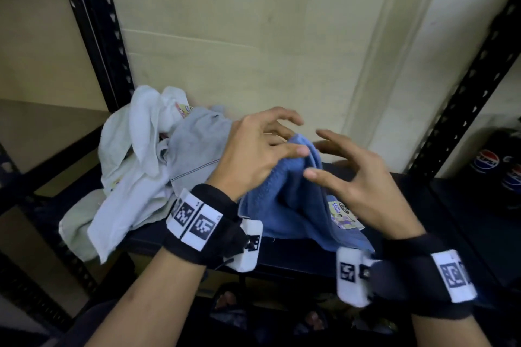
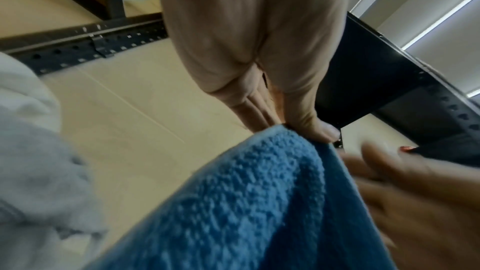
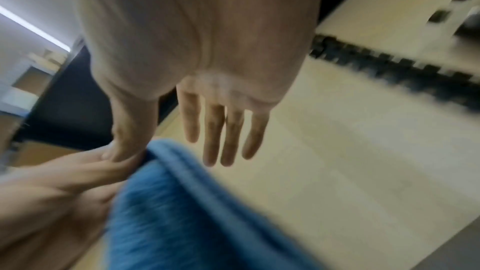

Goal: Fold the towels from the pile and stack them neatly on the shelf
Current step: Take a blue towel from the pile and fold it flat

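My left hand [image 1: 255,149] pinches the top fold of the blue terry towel [image 1: 284,205], which drapes onto the black metal shelf [image 1: 296,258]; my right hand [image 1: 358,175] hovers spread-fingered just right, thumb touching.

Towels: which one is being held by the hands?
The blue towel. The left hand pinches its top edge, while the white and grey towels lie untouched in the pile.

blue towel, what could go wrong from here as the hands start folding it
The left hand only pinches the blue towel at its top edge while the right hand is spread open, so the towel may slip and fold crooked. It hangs past the shelf front edge and could slide off. The loose towel pile beside it could get dragged along.
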